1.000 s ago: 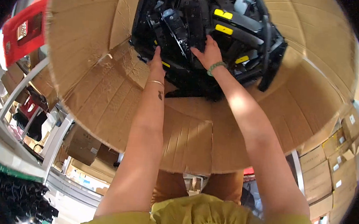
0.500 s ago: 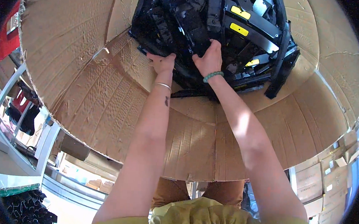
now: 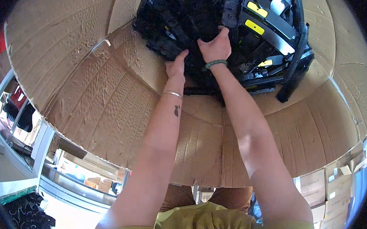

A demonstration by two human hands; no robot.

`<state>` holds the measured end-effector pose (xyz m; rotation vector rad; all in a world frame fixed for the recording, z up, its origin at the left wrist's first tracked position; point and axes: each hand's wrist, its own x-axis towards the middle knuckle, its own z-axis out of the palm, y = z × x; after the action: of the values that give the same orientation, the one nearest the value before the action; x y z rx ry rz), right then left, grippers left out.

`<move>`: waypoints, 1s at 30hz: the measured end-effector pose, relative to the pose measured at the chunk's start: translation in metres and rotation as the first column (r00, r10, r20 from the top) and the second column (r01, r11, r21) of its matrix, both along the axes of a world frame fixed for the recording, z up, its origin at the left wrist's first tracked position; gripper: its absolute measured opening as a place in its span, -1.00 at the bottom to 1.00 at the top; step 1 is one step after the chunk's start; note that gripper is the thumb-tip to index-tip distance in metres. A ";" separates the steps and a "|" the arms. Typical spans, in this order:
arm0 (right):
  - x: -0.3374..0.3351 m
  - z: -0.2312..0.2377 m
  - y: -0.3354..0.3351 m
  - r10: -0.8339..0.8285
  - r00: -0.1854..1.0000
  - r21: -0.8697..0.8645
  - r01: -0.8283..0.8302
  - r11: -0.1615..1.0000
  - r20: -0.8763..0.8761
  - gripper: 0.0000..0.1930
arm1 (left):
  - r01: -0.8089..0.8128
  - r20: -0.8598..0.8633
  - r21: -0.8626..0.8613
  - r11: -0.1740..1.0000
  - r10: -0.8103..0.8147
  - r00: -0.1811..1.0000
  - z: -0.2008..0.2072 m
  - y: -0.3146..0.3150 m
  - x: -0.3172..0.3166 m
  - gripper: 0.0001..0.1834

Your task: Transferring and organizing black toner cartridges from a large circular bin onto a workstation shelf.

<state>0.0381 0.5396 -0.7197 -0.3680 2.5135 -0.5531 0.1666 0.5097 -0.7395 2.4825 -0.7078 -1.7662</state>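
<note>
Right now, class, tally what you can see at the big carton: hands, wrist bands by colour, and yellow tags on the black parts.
Hands: 2, the left hand and right hand, both on the black parts in the cardboard box
Silver bangle: 1
Green wristband: 1
Yellow tags: 3 plainly visible
Total: 7

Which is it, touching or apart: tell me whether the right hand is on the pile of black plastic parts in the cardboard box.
Touching. The head view shows the right hand pressed on the black plastic parts, fingers spread over them, no gap visible.
</note>
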 end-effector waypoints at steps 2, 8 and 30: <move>-0.005 0.010 -0.003 -0.040 0.999 -0.067 0.042 0.997 0.030 -0.27 | 0.064 0.061 -0.041 0.997 -0.061 0.996 -0.027 0.003 0.036 -0.16; -0.055 0.045 0.022 -0.027 1.000 -0.588 0.024 0.809 0.005 -0.26 | -0.326 -0.185 0.031 0.945 0.325 0.927 0.006 0.010 0.034 -0.47; -0.033 -0.006 -0.020 0.276 0.696 -0.426 0.046 0.904 0.662 0.09 | 0.115 -0.549 0.072 0.991 -0.057 0.834 0.050 -0.085 -0.021 -0.44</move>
<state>0.0056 0.5195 -0.7256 -0.3720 1.5894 -0.9681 0.1452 0.4251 -0.6892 1.8427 -0.6926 -2.4351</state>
